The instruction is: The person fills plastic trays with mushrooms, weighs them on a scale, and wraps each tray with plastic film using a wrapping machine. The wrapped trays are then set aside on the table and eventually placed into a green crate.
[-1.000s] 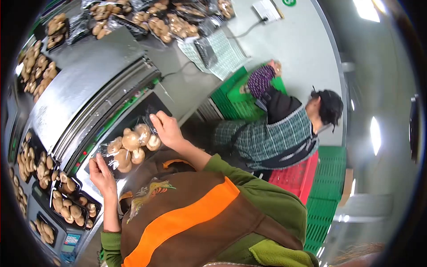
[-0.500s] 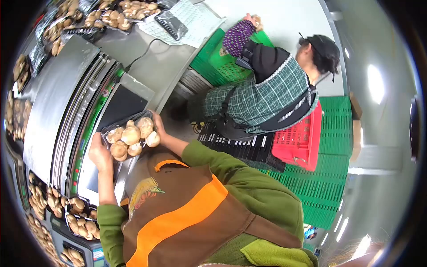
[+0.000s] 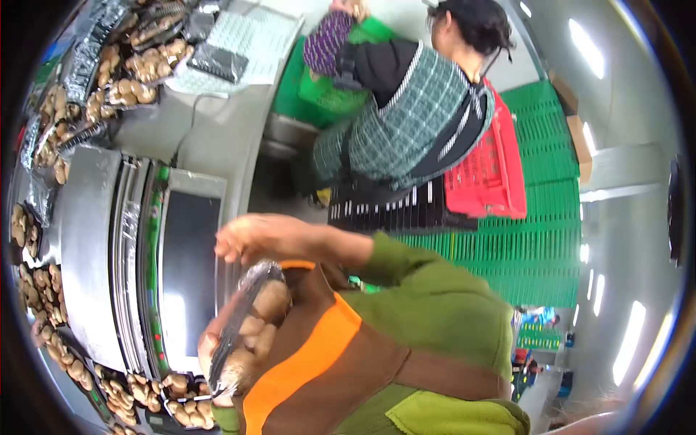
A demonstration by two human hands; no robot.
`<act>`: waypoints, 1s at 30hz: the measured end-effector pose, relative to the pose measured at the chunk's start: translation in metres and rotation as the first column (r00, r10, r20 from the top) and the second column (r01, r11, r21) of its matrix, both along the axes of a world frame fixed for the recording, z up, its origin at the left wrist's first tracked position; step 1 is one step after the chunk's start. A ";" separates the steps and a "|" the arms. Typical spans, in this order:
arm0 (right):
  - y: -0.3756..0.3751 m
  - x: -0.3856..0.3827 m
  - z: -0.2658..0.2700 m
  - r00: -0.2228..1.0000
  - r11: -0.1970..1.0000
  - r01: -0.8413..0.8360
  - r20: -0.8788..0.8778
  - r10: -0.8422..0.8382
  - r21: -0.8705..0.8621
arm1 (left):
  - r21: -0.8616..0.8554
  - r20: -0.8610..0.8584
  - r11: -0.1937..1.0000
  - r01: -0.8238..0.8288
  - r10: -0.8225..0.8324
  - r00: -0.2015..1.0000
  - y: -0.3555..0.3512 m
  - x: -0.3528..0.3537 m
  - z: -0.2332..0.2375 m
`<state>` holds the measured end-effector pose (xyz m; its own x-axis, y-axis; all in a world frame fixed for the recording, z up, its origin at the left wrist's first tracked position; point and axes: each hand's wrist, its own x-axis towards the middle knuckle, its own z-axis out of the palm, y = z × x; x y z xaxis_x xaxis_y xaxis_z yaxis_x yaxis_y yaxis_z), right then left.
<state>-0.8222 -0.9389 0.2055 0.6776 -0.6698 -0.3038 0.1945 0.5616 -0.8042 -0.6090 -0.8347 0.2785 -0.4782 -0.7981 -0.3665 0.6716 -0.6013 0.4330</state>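
My left hand [image 3: 210, 349] grips a black tray of brown mushrooms [image 3: 255, 328] in clear film. The tray is tipped on its edge close to my apron, with its mushroom side facing my body. Just above the tray's upper end is my right hand [image 3: 255, 238], apart from it, with loosely bent fingers and nothing visible in them. Both hands are beside a film-wrapping machine [image 3: 90, 254] with a flat black plate [image 3: 190, 246] on its near side. Part of my left hand is hidden behind the tray.
Several wrapped mushroom trays [image 3: 134, 92] lie beyond the machine, and more mushroom trays [image 3: 190, 413] are at lower left. Printed sheets [image 3: 243, 47] carry a black wrapped tray [image 3: 217, 62]. A co-worker [image 3: 413, 109] works at a green crate [image 3: 326, 98]. Behind are a red crate [image 3: 500, 163] and stacked green crates [image 3: 540, 217].
The mushroom tray has come off the plate toward my body and turned onto its edge. My right hand has let go of it, while my left still holds on. The view has shifted.
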 end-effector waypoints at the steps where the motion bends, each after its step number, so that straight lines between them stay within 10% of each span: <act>1: -0.002 -0.008 0.026 0.992 0.963 -0.112 0.037 0.125 -0.246 | 0.069 -0.046 0.994 0.081 -0.078 0.996 -0.001 0.001 -0.004; 4: 0.009 0.002 0.050 0.972 0.780 -0.210 -0.214 0.100 -0.590 | 0.183 -0.046 0.966 0.182 -0.176 0.983 0.002 0.012 -0.045; 8: -0.032 -0.001 -0.036 0.898 0.958 0.266 -0.334 -0.288 -0.111 | 0.556 0.499 0.831 0.010 -0.344 0.795 -0.019 0.000 -0.104; 10: -0.077 -0.020 -0.082 0.859 0.844 0.511 -0.110 -0.500 0.163 | 0.124 0.006 0.992 -0.035 0.034 0.999 -0.038 -0.012 -0.107; 15: -0.187 -0.066 -0.149 0.586 0.631 0.758 -0.252 -0.770 -0.164 | 0.007 0.509 0.985 -0.170 0.143 0.849 -0.025 0.014 -0.096; 18: -0.213 -0.092 -0.173 0.634 0.735 0.648 -0.393 -0.666 -0.201 | -0.230 0.658 0.915 -0.331 0.397 0.640 -0.009 0.033 -0.106; 20: -0.242 -0.111 -0.238 0.120 0.679 0.114 -0.668 -0.734 -0.725 | -0.287 0.739 0.831 -0.477 0.509 0.441 -0.005 0.046 -0.084; 21: -0.245 -0.040 -0.197 0.223 0.691 -0.008 -0.675 -0.703 -0.723 | -0.399 0.749 0.745 -0.534 0.601 0.279 0.007 0.060 -0.092; 22: -0.218 -0.026 -0.110 0.000 0.604 -0.209 -0.617 -0.787 -0.769 | -0.508 0.742 0.654 -0.561 0.663 0.102 0.019 0.074 -0.100; 24: -0.230 0.027 -0.106 0.152 -0.022 -0.391 -0.040 -0.988 -0.920 | -0.645 0.759 0.586 -0.491 0.415 -0.502 0.027 0.105 -0.084; 25: -0.238 0.066 -0.109 0.212 -0.045 -0.385 -0.041 -0.976 -0.922 | -0.733 0.634 0.529 -0.428 0.303 -0.711 0.034 0.126 -0.098; 27: -0.224 0.171 -0.076 0.758 0.490 0.058 -0.281 -0.589 -0.870 | -0.739 0.524 0.560 -0.374 0.128 -0.842 0.028 0.164 -0.084; 30: -0.182 0.336 -0.062 0.983 0.286 -0.140 -0.167 -0.074 -0.948 | -0.665 0.565 0.574 -0.478 -0.031 -0.824 0.020 0.219 -0.106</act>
